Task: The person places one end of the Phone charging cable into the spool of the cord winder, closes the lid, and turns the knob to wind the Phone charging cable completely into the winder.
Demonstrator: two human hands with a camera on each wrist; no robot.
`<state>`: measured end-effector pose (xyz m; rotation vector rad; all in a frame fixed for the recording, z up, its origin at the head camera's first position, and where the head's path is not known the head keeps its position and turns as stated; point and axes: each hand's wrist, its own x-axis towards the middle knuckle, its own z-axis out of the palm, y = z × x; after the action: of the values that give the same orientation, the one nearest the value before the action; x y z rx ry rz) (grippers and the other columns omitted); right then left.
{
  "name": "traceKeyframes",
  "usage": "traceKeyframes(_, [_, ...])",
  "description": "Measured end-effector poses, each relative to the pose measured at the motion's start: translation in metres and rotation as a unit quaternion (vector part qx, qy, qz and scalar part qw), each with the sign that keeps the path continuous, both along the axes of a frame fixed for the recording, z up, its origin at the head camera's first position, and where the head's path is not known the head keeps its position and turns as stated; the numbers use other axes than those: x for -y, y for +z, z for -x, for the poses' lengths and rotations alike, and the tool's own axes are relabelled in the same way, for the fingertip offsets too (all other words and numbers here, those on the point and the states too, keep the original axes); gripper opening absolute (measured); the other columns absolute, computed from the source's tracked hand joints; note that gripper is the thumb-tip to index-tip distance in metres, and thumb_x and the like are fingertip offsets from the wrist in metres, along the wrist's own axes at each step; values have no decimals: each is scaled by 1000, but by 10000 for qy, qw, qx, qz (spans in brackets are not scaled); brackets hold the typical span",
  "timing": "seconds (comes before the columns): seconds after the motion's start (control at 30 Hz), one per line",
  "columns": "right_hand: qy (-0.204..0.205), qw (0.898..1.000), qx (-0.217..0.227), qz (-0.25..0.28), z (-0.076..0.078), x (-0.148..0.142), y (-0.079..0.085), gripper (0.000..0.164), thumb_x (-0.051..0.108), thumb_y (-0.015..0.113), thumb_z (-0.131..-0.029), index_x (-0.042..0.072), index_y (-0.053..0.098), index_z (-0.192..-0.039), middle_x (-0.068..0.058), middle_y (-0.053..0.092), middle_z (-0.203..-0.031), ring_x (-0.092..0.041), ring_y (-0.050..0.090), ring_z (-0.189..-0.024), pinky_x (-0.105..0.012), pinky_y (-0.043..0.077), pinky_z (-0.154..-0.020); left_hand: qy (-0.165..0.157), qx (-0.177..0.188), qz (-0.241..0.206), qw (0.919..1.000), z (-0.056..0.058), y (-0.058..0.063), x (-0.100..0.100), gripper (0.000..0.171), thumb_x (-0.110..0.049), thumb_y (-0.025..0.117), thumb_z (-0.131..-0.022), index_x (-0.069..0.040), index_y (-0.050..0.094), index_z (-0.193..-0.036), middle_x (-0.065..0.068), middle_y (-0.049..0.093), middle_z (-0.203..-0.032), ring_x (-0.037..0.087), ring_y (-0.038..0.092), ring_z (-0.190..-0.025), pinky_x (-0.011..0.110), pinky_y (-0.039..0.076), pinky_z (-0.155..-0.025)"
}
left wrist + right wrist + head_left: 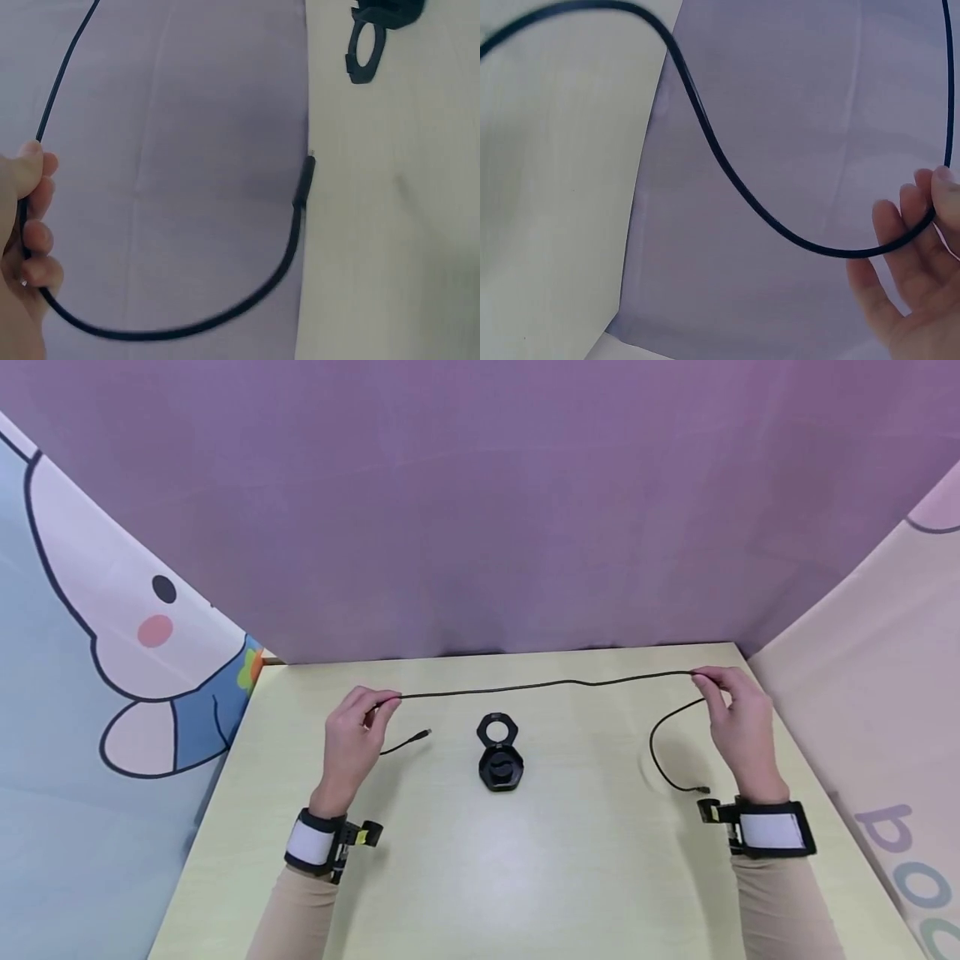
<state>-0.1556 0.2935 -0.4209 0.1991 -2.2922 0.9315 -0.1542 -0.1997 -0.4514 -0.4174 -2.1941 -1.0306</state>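
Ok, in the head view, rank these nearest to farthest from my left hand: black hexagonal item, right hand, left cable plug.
1. Left cable plug, just right of your left hand
2. Black hexagonal item, near the middle
3. Right hand, far right

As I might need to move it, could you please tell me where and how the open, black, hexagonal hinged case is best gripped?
Probably by its black hexagonal base, pinched across left and right from the near side: the black ring-shaped lid extends from its far side.
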Motion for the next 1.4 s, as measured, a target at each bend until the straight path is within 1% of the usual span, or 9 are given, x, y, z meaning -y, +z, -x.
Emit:
traceKeyframes(0.17, [-127, 9998, -115, 126, 2, -1, -2, 12, 0, 68, -97, -7, 73, -106, -21, 70, -95, 24, 49, -95, -7, 37, -82, -41, 133, -10, 9999, 0, -3, 2, 11, -3, 80, -89, -2, 78, -99, 7, 66, -84, 10, 47, -68, 15, 34, -59])
traceKeyframes(0.37, [-259, 9991, -254, 224, 5, -4, -6, 11, 0, 70, -96, -8, 73, -103, -1, 67, -91, 22, 52, -93, -4, 40, -89, 35, 206, 211, 9996, -1, -2, 4, 11, -6, 81, -88, -4, 78, -99, 7, 68, -85, 11, 49, -69, 15, 34, -59])
traceKeyframes(0.43, [-321, 9988, -246, 287, 5, -5, -6, 11, 0, 70, -96, -8, 74, -103, 1, 67, -90, 18, 54, -92, -4, 41, -90, 26, 209, 270, 9994, -1, -3, 4, 11, -6, 81, -89, -4, 78, -99, 6, 69, -86, 11, 50, -69, 15, 35, -59])
traceKeyframes(0.5, [-391, 9984, -208, 358, 5, -5, -7, 12, 1, 69, -97, -8, 74, -104, -4, 68, -91, 17, 55, -91, -4, 41, -91, 16, 183, 300, 9994, -2, -4, 4, 11, -6, 82, -87, -4, 79, -98, 6, 70, -85, 10, 51, -68, 14, 36, -59])
traceKeyframes(0.63, [-506, 9973, -240, 468, 5, -5, -6, 13, 1, 69, -97, -10, 74, -104, -20, 70, -93, 19, 51, -91, -7, 38, -88, 33, 168, 332, 9993, -2, -7, 5, 12, -6, 84, -85, -4, 80, -97, 5, 70, -82, 10, 52, -66, 13, 38, -59])
traceKeyframes(0.73, [-612, 9964, -257, 521, 5, -6, -6, 14, 1, 69, -97, -11, 73, -104, -25, 70, -95, 20, 49, -91, -9, 35, -87, 68, 228, 332, 9992, -3, -9, 5, 13, -7, 84, -85, -4, 80, -97, 6, 70, -82, 10, 51, -65, 13, 37, -59])
traceKeyframes(0.93, [-983, 9933, -153, 594, 4, -7, -6, 17, 4, 68, -99, -11, 73, -105, -26, 70, -95, 19, 46, -86, -10, 33, -82, 94, 278, 400, 9988, -4, -10, 6, 13, -5, 80, -89, -1, 79, -101, 9, 71, -88, 13, 55, -68, 11, 40, -62])
traceKeyframes(1.1, [-1312, 9896, -173, 556, 3, -10, -7, 18, 7, 67, -100, -10, 74, -105, -22, 68, -92, 20, 41, -83, -10, 29, -77, 247, 361, 320, 9985, -6, -11, 8, 13, -5, 77, -91, 0, 77, -103, 11, 71, -92, 15, 59, -70, 9, 41, -65])
traceKeyframes(1.4, [-1458, 9876, -90, 571, 1, -13, -10, 20, 7, 67, -100, -11, 73, -105, -24, 66, -92, 20, 40, -82, -11, 29, -76, 260, 270, 238, 9990, -6, -14, 8, 12, -2, 75, -93, 1, 76, -105, 11, 69, -93, 18, 61, -71, 6, 42, -68])
